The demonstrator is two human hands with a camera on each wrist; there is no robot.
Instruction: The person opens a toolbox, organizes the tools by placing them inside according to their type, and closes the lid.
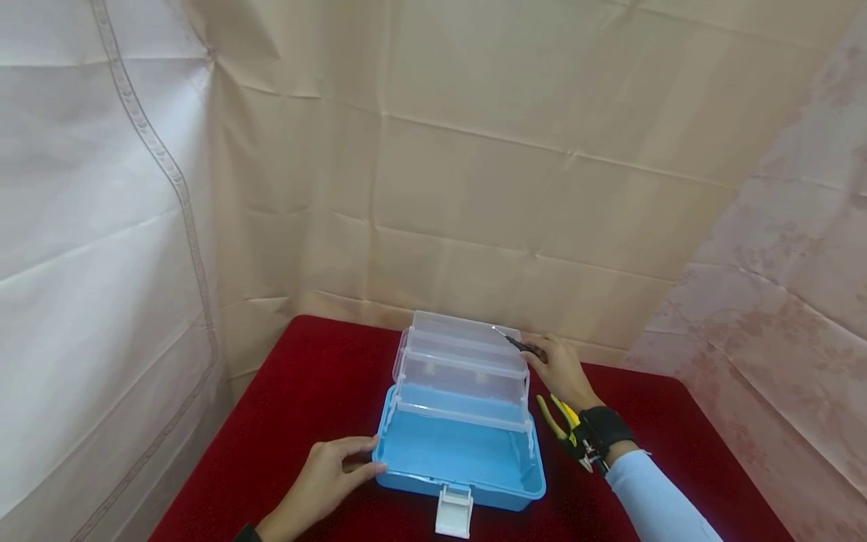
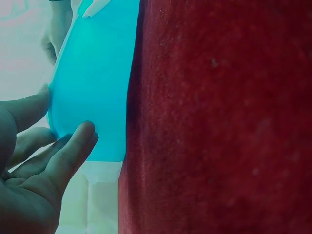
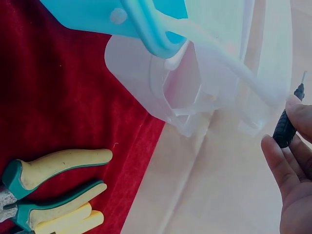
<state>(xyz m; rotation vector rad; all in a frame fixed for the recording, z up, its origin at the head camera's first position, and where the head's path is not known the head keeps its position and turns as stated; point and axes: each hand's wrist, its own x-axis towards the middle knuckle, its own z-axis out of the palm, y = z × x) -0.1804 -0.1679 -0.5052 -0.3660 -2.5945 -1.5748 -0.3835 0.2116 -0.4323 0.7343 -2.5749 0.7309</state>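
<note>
The left grip [image 1: 332,470] sits nearer the body and to the left of the right grip [image 1: 564,369], which reaches farther forward. On the left, thumb and forefinger curve toward each other with a gap between them, and directly behind this grip the bare left wrist [image 1: 281,516] runs back toward the person. The right grip forms a pinch, thumb on the side nearer the left grip, opposite bent fingers, its back turned up; behind it, the sleeved right forearm [image 1: 657,493] slants back and outward.
</note>
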